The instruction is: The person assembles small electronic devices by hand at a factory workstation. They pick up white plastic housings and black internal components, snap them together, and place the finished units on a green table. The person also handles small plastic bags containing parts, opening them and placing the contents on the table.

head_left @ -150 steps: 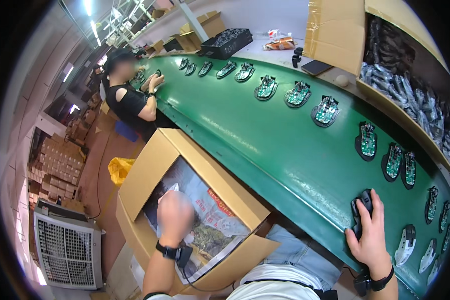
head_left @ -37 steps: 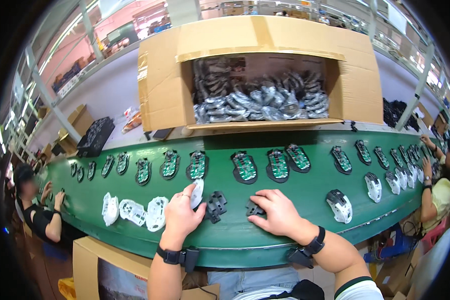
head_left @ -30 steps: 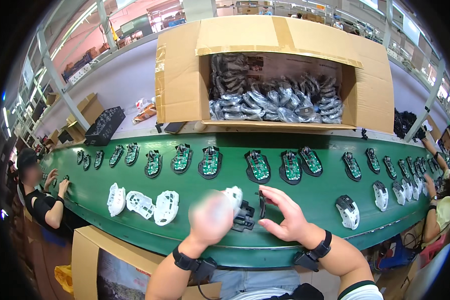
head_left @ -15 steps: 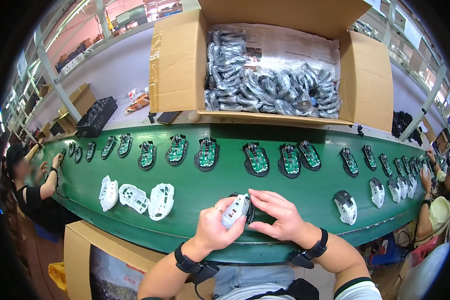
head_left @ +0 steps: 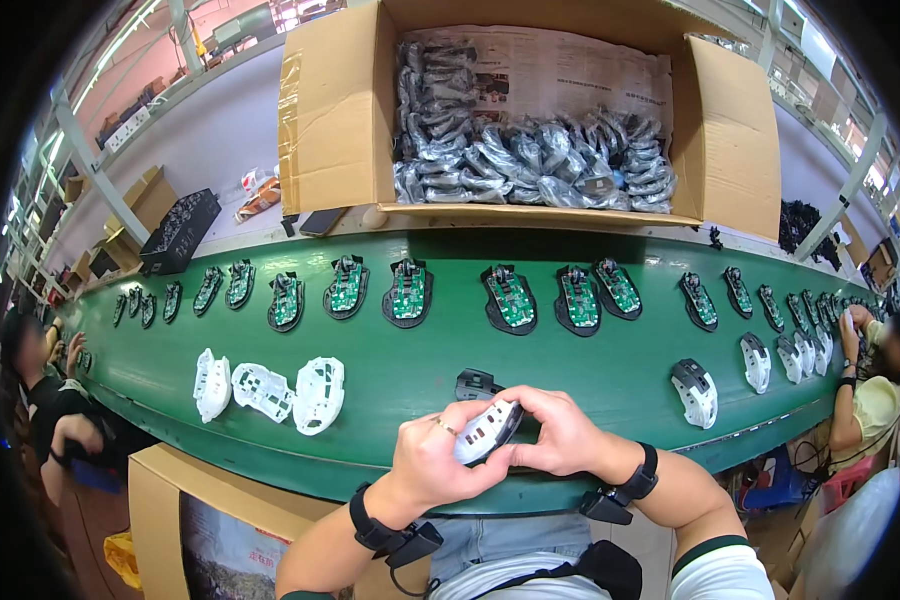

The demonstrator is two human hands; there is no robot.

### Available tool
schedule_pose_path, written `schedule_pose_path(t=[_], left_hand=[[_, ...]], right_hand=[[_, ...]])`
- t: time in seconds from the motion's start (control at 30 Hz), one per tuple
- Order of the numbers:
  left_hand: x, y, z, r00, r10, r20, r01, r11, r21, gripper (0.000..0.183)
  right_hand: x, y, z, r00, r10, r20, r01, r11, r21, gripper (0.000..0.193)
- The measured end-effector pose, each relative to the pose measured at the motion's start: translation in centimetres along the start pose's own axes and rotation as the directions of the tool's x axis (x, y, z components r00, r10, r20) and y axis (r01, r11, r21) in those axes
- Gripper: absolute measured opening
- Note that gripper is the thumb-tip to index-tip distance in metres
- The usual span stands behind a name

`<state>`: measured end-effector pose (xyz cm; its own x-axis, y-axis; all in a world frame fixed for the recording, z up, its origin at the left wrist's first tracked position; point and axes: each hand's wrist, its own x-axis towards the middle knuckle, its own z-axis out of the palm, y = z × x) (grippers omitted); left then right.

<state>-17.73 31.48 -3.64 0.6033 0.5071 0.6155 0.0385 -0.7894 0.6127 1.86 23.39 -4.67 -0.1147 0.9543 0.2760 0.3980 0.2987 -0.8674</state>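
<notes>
Low over the near edge of the green bench, both my hands grip a white computer mouse shell with slots in its side and a dark part along its right edge. My left hand closes round the shell's left side, thumb underneath. From the right, my right hand presses its fingers and thumb on the dark edge. Just beyond my fingers shows a black piece; whether it touches the shell I cannot tell. Three empty white shells lie to the left. A white mouse with a black top rests on the right.
Across the bench runs a row of black mouse bases with green circuit boards. Behind it stands an open cardboard box of plastic-wrapped items. A black tray is at the far left. People sit at both ends.
The white shell has turned in my hands and sits slightly lower, my right fingers now over its upper end. More of the black piece beyond them shows. The whole view has shifted a little.
</notes>
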Motion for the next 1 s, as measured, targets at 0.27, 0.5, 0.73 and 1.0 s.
schedule_pose_path(t=[0.27, 0.5, 0.73, 1.0], left_hand=[[1.0, -0.7, -1.4, 0.983, 0.177, -0.044, -0.159, 0.948, 0.277, 0.038], [0.5, -1.5, -2.5, 0.98, 0.133, -0.15, -0.133, 0.991, 0.014, 0.022], [0.1, -1.4, -2.2, 0.977, -0.21, -0.03, 0.199, 0.957, -0.211, 0.021], [-0.4, -3.4, -2.7, 0.987, -0.162, 0.015, 0.156, 0.919, -0.362, 0.038]], right_hand=[[1.0, -0.6, 1.7, 0.948, -0.238, -0.209, 0.175, 0.943, -0.283, 0.061], [1.0, -0.6, 1.0, 0.932, -0.342, -0.12, 0.333, 0.939, -0.088, 0.039], [0.3, -1.2, 0.8, 0.992, 0.039, -0.121, -0.012, 0.976, 0.217, 0.024], [1.1, 1.6, -0.8, 0.936, 0.345, -0.07, -0.177, 0.634, 0.753, 0.03]])
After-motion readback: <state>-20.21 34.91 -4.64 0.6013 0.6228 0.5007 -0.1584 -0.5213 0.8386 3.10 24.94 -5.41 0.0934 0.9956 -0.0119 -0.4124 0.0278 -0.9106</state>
